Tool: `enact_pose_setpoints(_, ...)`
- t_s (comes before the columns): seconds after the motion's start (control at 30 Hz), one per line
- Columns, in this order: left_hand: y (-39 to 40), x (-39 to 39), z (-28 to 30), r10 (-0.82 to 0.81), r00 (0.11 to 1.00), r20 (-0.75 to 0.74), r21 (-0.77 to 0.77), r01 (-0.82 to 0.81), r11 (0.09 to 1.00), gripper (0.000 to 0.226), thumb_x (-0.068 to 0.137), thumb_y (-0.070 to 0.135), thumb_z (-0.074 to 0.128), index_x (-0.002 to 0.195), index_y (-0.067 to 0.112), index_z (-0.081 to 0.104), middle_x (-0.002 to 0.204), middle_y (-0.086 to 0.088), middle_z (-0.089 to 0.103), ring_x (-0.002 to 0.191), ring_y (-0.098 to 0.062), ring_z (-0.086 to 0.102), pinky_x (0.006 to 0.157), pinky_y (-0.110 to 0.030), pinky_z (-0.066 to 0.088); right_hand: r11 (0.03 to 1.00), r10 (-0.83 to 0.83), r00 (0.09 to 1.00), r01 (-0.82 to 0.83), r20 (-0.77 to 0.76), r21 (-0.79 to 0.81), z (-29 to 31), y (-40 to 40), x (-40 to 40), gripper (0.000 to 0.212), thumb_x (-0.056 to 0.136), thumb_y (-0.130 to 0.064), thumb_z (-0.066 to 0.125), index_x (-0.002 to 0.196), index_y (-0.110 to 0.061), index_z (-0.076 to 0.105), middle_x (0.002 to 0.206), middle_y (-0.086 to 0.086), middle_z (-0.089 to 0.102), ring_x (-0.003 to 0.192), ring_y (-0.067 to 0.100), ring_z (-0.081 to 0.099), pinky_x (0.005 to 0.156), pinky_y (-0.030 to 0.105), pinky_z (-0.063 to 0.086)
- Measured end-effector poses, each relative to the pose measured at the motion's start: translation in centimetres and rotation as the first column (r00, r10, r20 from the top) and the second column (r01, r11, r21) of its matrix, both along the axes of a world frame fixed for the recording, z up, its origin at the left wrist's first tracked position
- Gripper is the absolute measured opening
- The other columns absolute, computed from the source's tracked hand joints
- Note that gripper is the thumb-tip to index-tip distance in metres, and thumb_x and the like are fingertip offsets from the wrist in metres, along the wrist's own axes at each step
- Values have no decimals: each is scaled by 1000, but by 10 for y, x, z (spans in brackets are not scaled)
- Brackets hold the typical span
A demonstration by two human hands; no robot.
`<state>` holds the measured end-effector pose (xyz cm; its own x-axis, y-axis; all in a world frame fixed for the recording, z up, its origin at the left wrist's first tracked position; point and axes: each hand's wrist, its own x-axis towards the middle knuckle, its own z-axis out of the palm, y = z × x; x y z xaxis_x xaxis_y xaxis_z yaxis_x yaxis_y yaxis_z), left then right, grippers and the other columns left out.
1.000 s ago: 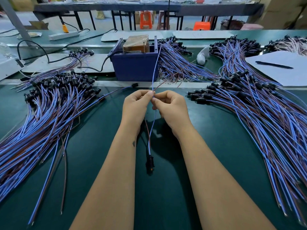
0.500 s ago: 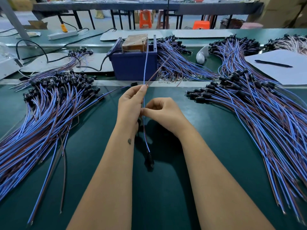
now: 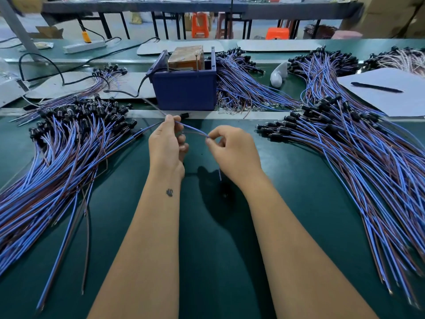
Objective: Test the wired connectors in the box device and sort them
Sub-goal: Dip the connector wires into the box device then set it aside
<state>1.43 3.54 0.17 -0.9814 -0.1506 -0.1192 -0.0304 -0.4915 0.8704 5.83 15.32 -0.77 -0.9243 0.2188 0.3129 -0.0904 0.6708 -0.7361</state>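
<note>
One wired connector (image 3: 192,129), a blue and a brown wire, runs between my two hands above the green table (image 3: 220,249). My left hand (image 3: 166,143) pinches the wires near their free ends, which stick out blurred up and to the left. My right hand (image 3: 231,151) pinches the same wires further along; a short blue stretch hangs below it, and the black plug end is lost in shadow. The blue box device (image 3: 185,87) stands behind the hands, two metal pins rising from it and a brown block inside.
A big pile of wired connectors (image 3: 64,157) lies on the left, another pile (image 3: 358,153) on the right, and more (image 3: 243,84) beside the box. A white sheet with a pen (image 3: 377,87) lies at the far right. A black cable (image 3: 128,94) leads to the box.
The wire ends have swung down from pointing at the box and now lie across between my hands. My right hand has moved right, away from the left.
</note>
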Motion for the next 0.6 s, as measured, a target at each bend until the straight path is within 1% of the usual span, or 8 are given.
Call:
enact_pose_setpoints(0.07, 1, 2, 3, -11, 1000, 27, 100, 8, 995, 29, 103, 22, 48, 77, 15, 58, 67, 4, 53, 48, -6, 45, 40, -16, 33, 991, -113, 988, 120, -106, 67, 3, 1, 2, 7, 93, -27, 59, 89, -25, 65, 56, -8, 50, 58, 18, 48, 56, 28, 32)
enact_pose_setpoints(0.13, -1, 3, 5, -44, 998, 36, 230, 35, 973, 29, 102, 21, 48, 75, 15, 56, 64, 4, 55, 48, -6, 51, 41, -15, 36, 981, -187, 966, 193, -179, 18, 5, 1, 3, 8, 94, -24, 57, 89, -24, 64, 62, -5, 60, 63, 22, 57, 57, 32, 40)
enact_pose_setpoints(0.2, -7, 2, 5, -86, 996, 30, 348, 70, 935, 30, 102, 21, 46, 75, 16, 57, 61, 5, 58, 49, -7, 53, 41, -15, 39, 947, -223, 953, 162, -203, -278, 8, 3, 6, 12, 90, -21, 57, 80, -26, 62, 65, -4, 66, 67, 22, 66, 67, 36, 52)
enact_pose_setpoints(0.27, -11, 1, 5, -123, 992, 20, 390, 105, 915, 30, 102, 21, 46, 77, 15, 59, 61, 5, 61, 50, -6, 56, 42, -14, 42, 797, -245, 949, 79, -201, -599, 12, 6, 6, 15, 84, -24, 56, 71, -26, 63, 63, -5, 66, 67, 20, 69, 66, 37, 55)
enact_pose_setpoints(0.33, -10, 0, 2, -157, 987, 29, 268, 144, 953, 29, 102, 21, 46, 78, 15, 62, 62, 6, 62, 51, -6, 57, 43, -15, 43, 665, -283, 936, 34, -210, -746, 14, 12, 4, 17, 85, -26, 58, 70, -21, 65, 58, -5, 64, 62, 17, 68, 59, 29, 53)
enact_pose_setpoints(0.4, -2, 0, -2, -177, 983, 55, -61, 180, 982, 28, 101, 21, 48, 78, 18, 64, 66, 7, 60, 53, -5, 54, 44, -15, 43, 623, -351, 912, 58, -213, -780, 12, 18, 2, 19, 90, -18, 63, 71, -17, 64, 57, -5, 64, 59, 14, 66, 58, 26, 52)
enact_pose_setpoints(0.5, 10, 3, -12, -192, 981, 12, -519, 170, 838, 18, 97, 20, 54, 81, 23, 63, 71, 8, 57, 52, -3, 53, 44, -15, 43, 644, -437, 878, 151, -198, -750, 7, 25, -1, 22, 90, -4, 61, 84, -24, 56, 65, -1, 63, 58, 12, 66, 68, 35, 56)
enact_pose_setpoints(0.6, 15, 6, -16, -194, 979, -57, -569, 129, 813, 13, 95, 17, 58, 86, 26, 59, 74, 8, 58, 46, 2, 53, 44, -15, 43, 582, -473, 871, 198, -130, -789, 3, 31, -3, 27, 90, 1, 58, 100, -22, 48, 66, -2, 62, 54, 9, 65, 74, 36, 56)
